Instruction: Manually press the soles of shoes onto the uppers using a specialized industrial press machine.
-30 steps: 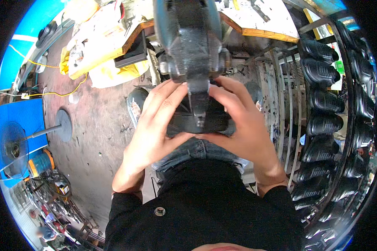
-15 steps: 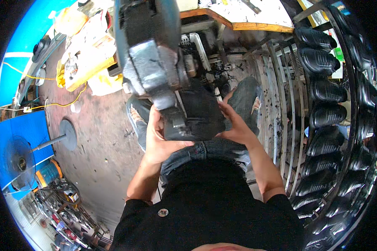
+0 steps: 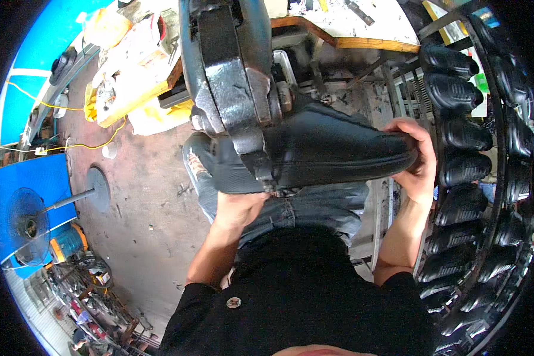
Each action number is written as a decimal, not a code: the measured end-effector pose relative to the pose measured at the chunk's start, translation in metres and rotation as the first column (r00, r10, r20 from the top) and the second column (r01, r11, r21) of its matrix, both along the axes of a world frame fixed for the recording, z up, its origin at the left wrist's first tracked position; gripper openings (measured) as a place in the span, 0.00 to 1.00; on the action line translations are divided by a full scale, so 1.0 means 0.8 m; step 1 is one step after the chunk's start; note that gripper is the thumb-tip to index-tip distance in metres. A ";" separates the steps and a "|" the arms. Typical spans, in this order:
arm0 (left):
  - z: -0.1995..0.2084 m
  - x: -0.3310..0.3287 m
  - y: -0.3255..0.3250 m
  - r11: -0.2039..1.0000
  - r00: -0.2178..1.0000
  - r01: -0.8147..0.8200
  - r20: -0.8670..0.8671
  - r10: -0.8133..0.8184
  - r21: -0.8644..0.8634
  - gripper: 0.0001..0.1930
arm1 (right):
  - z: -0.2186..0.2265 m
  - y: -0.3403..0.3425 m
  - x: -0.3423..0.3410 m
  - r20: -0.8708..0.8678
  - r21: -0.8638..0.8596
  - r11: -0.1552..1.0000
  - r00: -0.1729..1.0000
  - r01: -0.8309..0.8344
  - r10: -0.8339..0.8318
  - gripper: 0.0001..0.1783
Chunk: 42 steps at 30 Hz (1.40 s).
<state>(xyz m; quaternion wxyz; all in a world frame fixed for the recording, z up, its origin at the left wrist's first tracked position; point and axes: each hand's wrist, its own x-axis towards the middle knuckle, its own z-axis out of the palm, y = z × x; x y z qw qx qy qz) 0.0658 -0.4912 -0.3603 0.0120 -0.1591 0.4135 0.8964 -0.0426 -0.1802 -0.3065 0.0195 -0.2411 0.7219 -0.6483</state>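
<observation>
A black shoe (image 3: 332, 145) lies sideways above my lap, its toe to the right. The metal head of a machine (image 3: 228, 89), which looks like a shoe-stitching machine, comes down over the shoe's left part, its narrow foot against the side. My right hand (image 3: 420, 157) is wrapped round the toe, thumb below and fingers over the far side. My left hand (image 3: 241, 207) grips the shoe's near edge at the left end; most of its fingers are hidden beneath the shoe.
To the right stands a metal rack (image 3: 495, 148) with rows of black shoes (image 3: 457, 95). A cluttered workbench (image 3: 139, 101) is at the far left, a white-topped table (image 3: 374, 24) at the far right. On the left are a standing fan (image 3: 29, 225) and a yellow cable (image 3: 104, 144).
The shoe has turned from facing away to lying sideways, toe right. My right hand has moved right and up, onto the toe. My left hand has shifted slightly right, its fingers now beneath the shoe.
</observation>
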 end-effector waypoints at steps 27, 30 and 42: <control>-0.029 0.025 -0.039 0.968 0.987 -0.079 -0.117 0.110 0.237 0.33 | -0.045 -0.039 0.013 0.125 -0.064 0.998 0.992 0.020 -0.012 0.43; -0.016 0.017 -0.019 0.997 0.996 -0.041 -0.076 0.046 0.067 0.30 | -0.036 -0.017 0.023 0.006 -0.078 0.993 0.996 0.092 -0.091 0.43; -0.023 0.016 -0.010 0.998 0.999 -0.002 0.044 -0.001 0.070 0.23 | 0.010 -0.012 0.023 -0.102 -0.035 0.994 0.989 0.103 -0.106 0.42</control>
